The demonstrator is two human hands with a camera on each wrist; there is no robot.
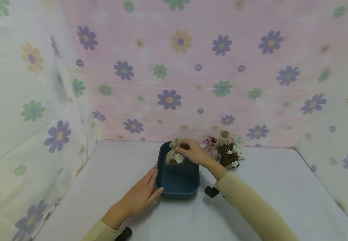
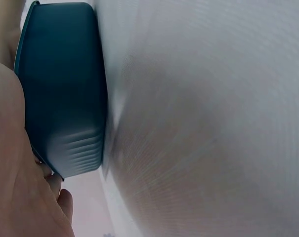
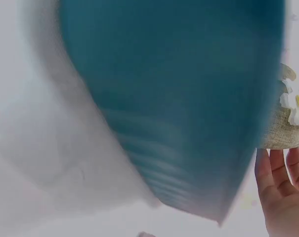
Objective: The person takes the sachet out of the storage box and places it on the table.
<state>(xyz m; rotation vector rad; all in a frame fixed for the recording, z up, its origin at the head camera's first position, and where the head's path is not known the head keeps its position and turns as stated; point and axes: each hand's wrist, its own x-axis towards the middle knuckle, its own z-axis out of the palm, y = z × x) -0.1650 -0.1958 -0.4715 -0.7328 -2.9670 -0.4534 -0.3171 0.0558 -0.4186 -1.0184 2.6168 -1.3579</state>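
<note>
A dark teal plastic bin (image 1: 178,184) sits on the white table, its ribbed outer wall (image 2: 65,89) filling much of the left wrist view. My left hand (image 1: 140,195) rests against the bin's left side, fingers fairly straight along its rim. Above the bin's far end, my right hand (image 1: 193,152) pinches a beige burlap drawstring pouch (image 1: 171,157) near its gathered neck. A white flower with a yellow centre decorates the pouch, which also shows in the right wrist view (image 3: 280,128). My right fingers (image 3: 282,173) reach up to the pouch there.
Right of the bin stands a cluster of small pouches: a pink one (image 1: 211,152), a dark brown one (image 1: 228,159), a tan one (image 1: 224,135) and a pale green one (image 1: 237,144). Flowered cloth (image 1: 174,67) hangs behind and beside the white table (image 1: 107,167).
</note>
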